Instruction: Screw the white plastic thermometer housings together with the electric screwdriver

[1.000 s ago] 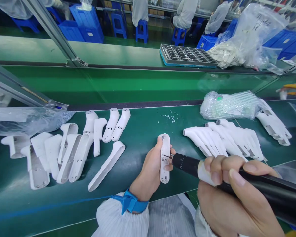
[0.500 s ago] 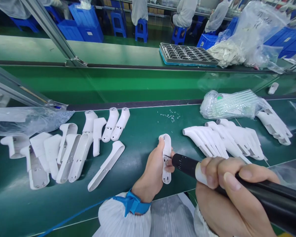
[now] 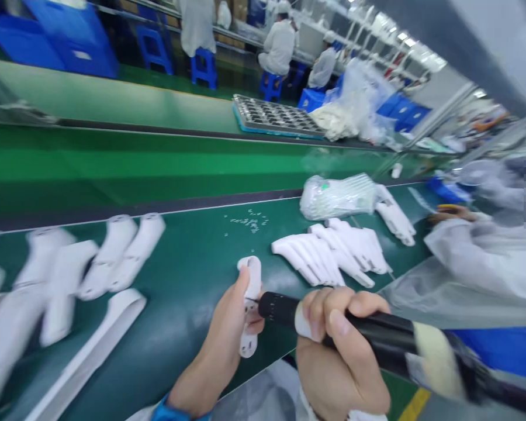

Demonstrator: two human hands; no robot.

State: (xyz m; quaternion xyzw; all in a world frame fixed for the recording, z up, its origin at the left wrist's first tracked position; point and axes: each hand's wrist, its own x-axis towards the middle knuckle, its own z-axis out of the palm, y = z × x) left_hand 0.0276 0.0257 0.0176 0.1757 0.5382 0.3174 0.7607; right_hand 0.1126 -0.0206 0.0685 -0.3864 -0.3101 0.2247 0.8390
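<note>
My left hand (image 3: 228, 327) is closed around a white plastic housing shell (image 3: 251, 286), held upright over the green belt (image 3: 188, 263). My right hand (image 3: 339, 351) grips a black electric screwdriver (image 3: 377, 333), its tip pressed against the shell's inner side near the middle. A row of finished white housings (image 3: 328, 251) lies just right of the shell. More white shells (image 3: 118, 251), blurred, lie to the left.
Small screws (image 3: 249, 221) are scattered on the belt behind the shell. A clear bag of parts (image 3: 337, 196) lies at the right. A grey compartment tray (image 3: 274, 117) sits on the far bench. A co-worker in white (image 3: 486, 257) sits at my right; others sit at the back.
The view has swung to the right and blurred, bringing a co-worker into sight. Both hands keep their hold, with the screwdriver tip still on the shell.
</note>
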